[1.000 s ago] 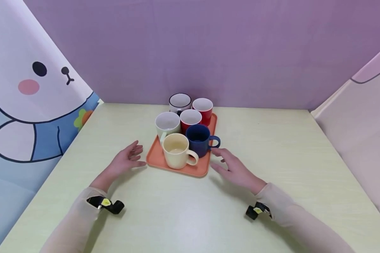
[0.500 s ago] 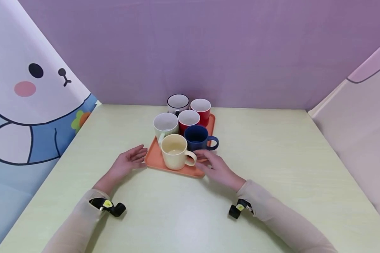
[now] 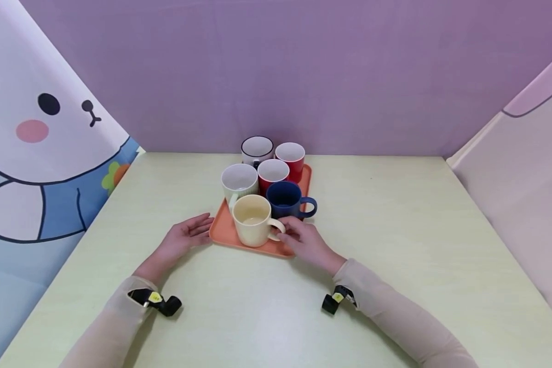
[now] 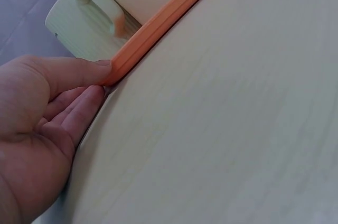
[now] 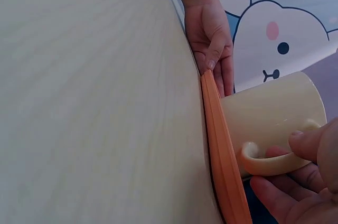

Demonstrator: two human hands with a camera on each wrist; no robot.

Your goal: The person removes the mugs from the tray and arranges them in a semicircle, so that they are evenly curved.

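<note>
A cream mug (image 3: 252, 220) stands at the front of an orange tray (image 3: 223, 229) that is crowded with mugs. My right hand (image 3: 305, 243) holds its handle; in the right wrist view the thumb (image 5: 306, 142) lies on the handle, with fingers behind it. By the tray's front left corner is my left hand (image 3: 184, 237), fingers extended, fingertips right at the rim. The left wrist view has the thumb (image 4: 79, 71) touching the tray's rim. Behind the cream mug are a navy mug (image 3: 282, 200) and a pale green mug (image 3: 239, 184).
Farther back on the tray are two red mugs with white insides, one nearer (image 3: 273, 174) and one behind (image 3: 291, 156). A white mug with a black rim (image 3: 256, 149) stands by the purple backdrop (image 3: 303, 76). The pale tabletop (image 3: 395, 230) extends on both sides.
My right hand has moved left from beside the navy mug to the cream mug and taken hold of its handle. My left hand has come slightly closer to the tray's edge.
</note>
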